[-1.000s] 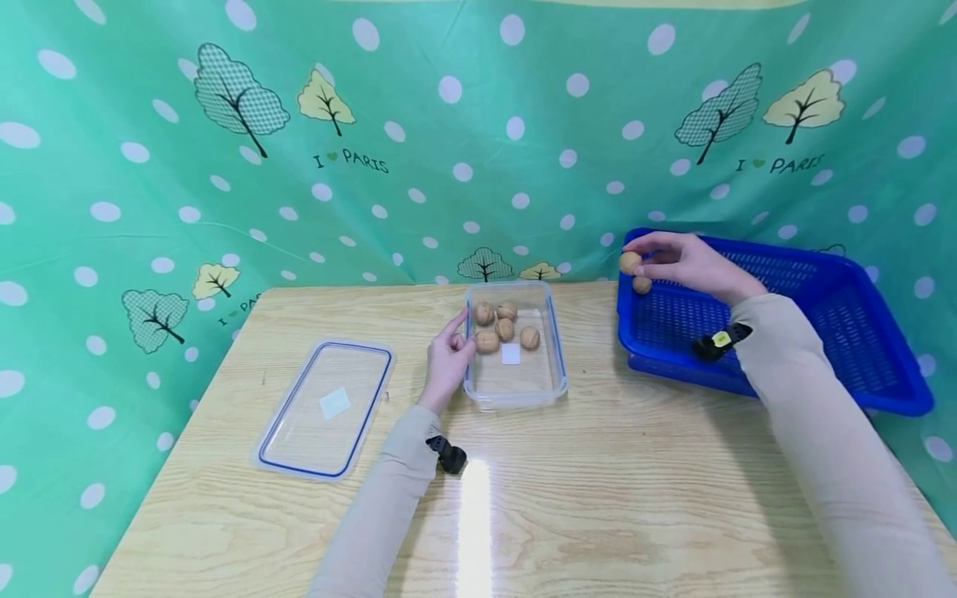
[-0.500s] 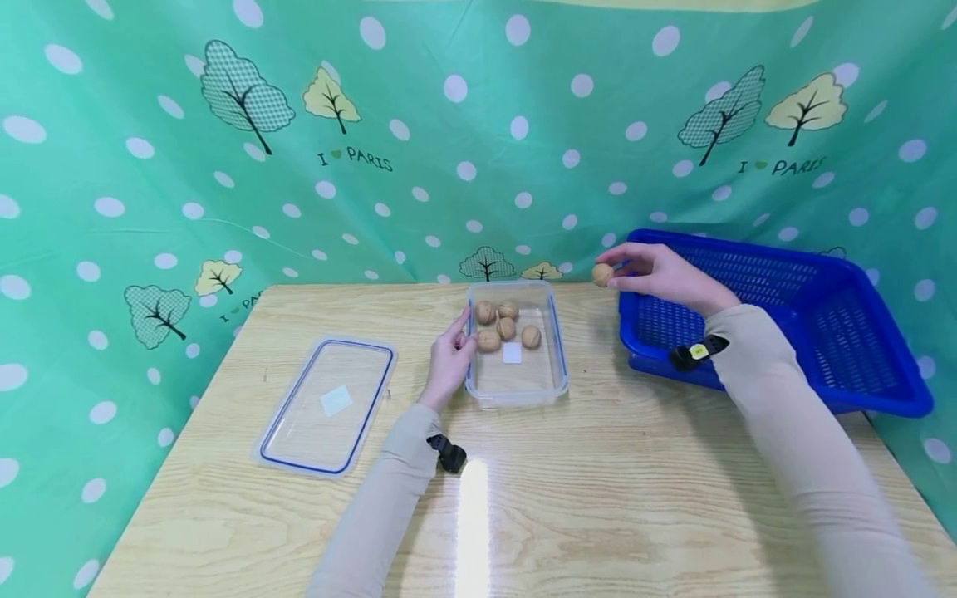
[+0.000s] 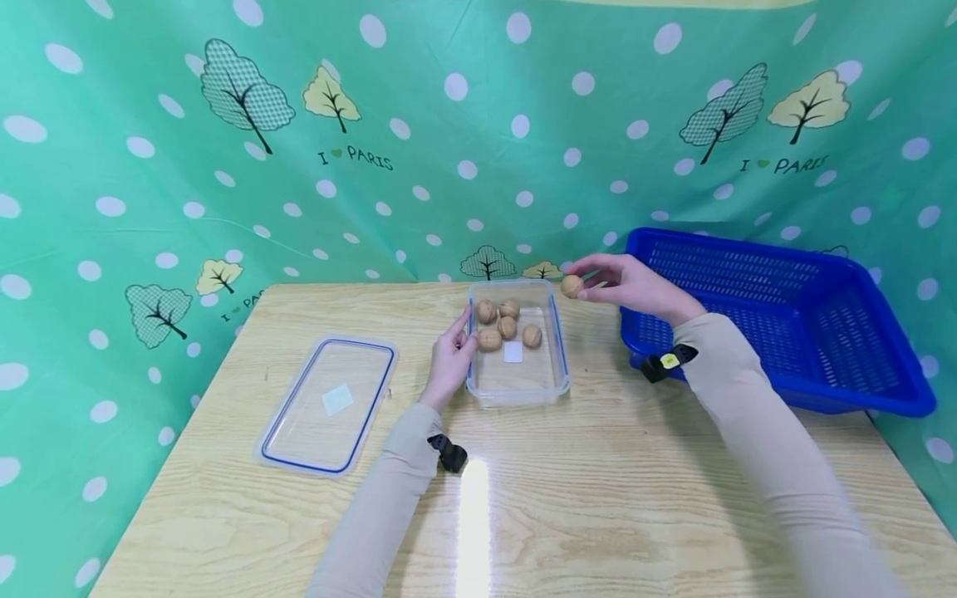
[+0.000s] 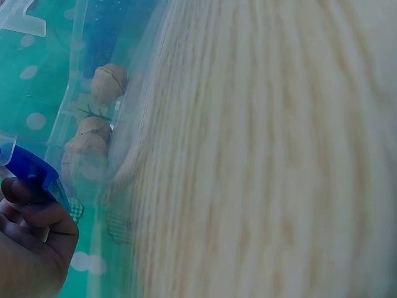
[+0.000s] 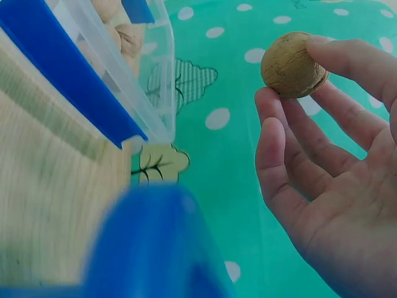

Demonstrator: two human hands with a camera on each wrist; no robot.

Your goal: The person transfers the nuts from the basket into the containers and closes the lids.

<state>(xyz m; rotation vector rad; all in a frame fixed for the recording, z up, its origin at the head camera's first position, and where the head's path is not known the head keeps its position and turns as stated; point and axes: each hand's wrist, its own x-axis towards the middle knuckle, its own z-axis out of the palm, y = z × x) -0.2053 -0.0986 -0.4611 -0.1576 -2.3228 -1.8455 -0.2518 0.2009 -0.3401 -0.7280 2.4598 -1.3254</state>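
Note:
In the head view my right hand point(image 3: 635, 289) pinches a walnut point(image 3: 571, 286) between thumb and fingertips, just beyond the right rim of a clear plastic food container point(image 3: 516, 397). The right wrist view shows this walnut point(image 5: 294, 65) held at the fingertips, with the palm facing the camera. Inside the container several walnuts point(image 3: 532, 335) lie in its back half, near a small white label. My left hand point(image 3: 450, 363) grips the container's left side. Close up in the left wrist view, the left hand's fingers point(image 4: 53, 217) curl at the rim by a blue part.
A large blue plastic basket point(image 3: 748, 384) stands at the right, its left part overlapped by my right hand and sleeve. At the left a clear lid point(image 3: 306, 428) with a blue seal lies flat on the wooden table point(image 3: 598, 498). A green dotted curtain point(image 3: 419, 108) hangs behind.
My right hand has carried the walnut left from over the blue basket to the container's right rim. The left hand stays at the container's left side.

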